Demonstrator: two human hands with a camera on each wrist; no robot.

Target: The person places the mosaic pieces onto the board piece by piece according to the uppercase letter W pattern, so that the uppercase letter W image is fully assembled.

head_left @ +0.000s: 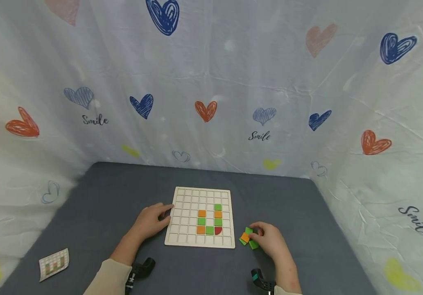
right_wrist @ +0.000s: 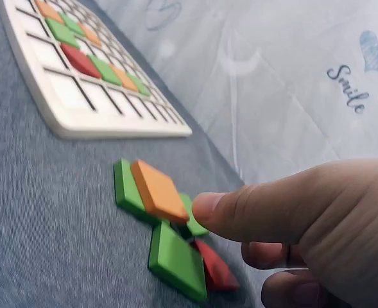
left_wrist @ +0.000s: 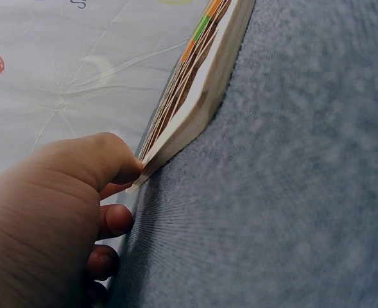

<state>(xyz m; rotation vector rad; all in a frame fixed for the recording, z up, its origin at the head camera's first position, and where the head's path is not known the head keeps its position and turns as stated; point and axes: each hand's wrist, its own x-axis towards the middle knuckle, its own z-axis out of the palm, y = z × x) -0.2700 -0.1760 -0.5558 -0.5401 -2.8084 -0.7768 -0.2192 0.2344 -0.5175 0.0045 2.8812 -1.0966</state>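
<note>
A pale wooden grid board [head_left: 182, 237] lies on the table, with several green, orange and red tiles set in its right half. My left hand [head_left: 153, 219] is at the board's left edge; its thumb [left_wrist: 115, 160] touches the rim, and the other fingers are partly hidden. Right of the board is a small heap of loose tiles: an orange tile [right_wrist: 158, 190] lies over a green tile [right_wrist: 128, 192], another green tile [right_wrist: 177, 262] is in front, and a red tile [right_wrist: 215, 266] sits behind. My right hand [head_left: 270, 241] reaches over the heap, thumb tip beside the orange tile, index finger hidden in the wrist view.
A printed card [head_left: 54, 264] with a grid pattern lies on the grey table [head_left: 123, 184] at the left. A white curtain [head_left: 229, 73] with hearts surrounds the table's back and sides. A black wrist strap [head_left: 141, 270] is on each forearm.
</note>
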